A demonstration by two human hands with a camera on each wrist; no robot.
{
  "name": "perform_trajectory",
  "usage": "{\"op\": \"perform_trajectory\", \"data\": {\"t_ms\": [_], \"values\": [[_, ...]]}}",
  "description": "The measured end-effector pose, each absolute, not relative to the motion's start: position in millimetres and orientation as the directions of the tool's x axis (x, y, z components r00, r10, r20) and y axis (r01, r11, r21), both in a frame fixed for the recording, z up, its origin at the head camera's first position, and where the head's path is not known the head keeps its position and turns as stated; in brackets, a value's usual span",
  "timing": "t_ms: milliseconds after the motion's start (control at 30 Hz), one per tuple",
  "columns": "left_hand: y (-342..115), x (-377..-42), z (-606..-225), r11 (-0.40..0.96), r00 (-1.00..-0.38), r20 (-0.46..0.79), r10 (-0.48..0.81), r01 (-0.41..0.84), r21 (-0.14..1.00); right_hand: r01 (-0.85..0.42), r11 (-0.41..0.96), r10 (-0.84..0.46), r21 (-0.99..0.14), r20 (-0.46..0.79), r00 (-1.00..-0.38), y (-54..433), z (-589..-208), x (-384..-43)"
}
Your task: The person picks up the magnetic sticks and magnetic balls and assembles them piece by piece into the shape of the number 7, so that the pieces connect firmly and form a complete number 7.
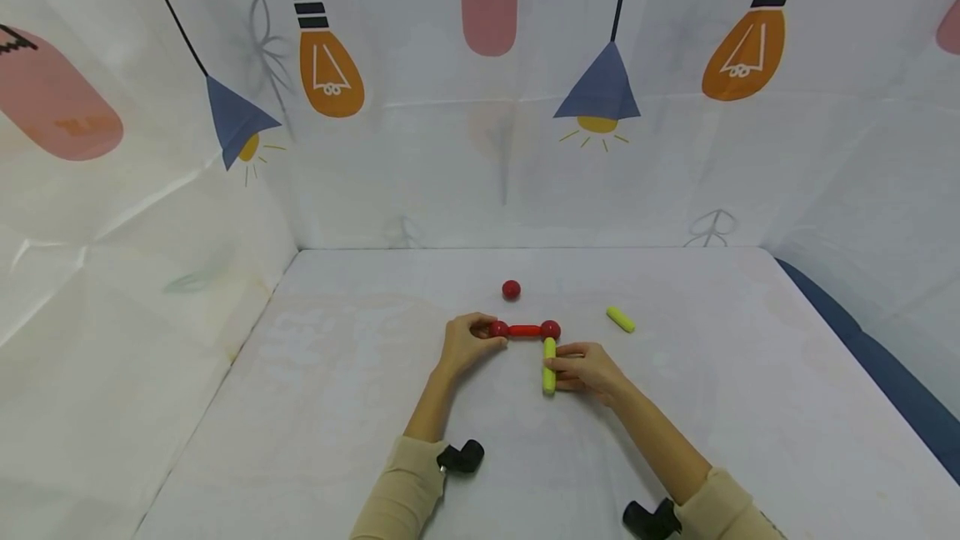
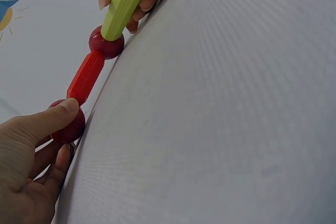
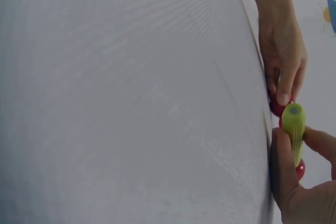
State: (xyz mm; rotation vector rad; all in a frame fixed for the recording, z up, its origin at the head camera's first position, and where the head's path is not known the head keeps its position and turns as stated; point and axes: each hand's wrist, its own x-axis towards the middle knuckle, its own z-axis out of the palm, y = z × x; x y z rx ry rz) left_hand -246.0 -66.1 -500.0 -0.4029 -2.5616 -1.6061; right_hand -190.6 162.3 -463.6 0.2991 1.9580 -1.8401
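A short red rod [image 1: 524, 331] joins two dark red balls on the white table. My left hand [image 1: 467, 346] pinches the left ball [image 2: 71, 127] between thumb and fingers. At the other end of the rod is the right ball [image 1: 551, 329]. My right hand [image 1: 588, 370] grips a yellow-green rod [image 1: 550, 367] between thumb and fingers. The far end of this rod meets the right ball, at about a right angle to the red rod. Its near end, with a small round dark spot in it, faces the right wrist view.
A loose red ball [image 1: 511, 290] lies behind the joined pieces. To the right is another yellow-green rod [image 1: 620, 319], lying flat. The white table [image 1: 360, 373] backs onto a white sheet [image 1: 427, 173] printed with lamps and bulbs.
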Motion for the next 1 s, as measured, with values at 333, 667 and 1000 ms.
{"op": "perform_trajectory", "data": {"t_ms": [333,667,1000], "values": [[-66.1,-245.7,-499.7,0.41,-0.962,0.209,0.175,0.264,0.873,0.452,0.109,-0.115,-0.885,-0.463,-0.879,160.7,-464.4,-191.4],[-64.0,-244.6,-499.7,0.395,-0.964,0.206,0.17,0.258,0.882,0.453,0.092,-0.116,-0.887,-0.462,-0.879,158.2,-464.5,-189.1],[-62.7,-243.2,-498.1,0.398,-0.965,0.204,0.167,0.255,0.882,0.447,0.086,-0.118,-0.89,-0.455,-0.883,156.9,-463.9,-188.8]]}}
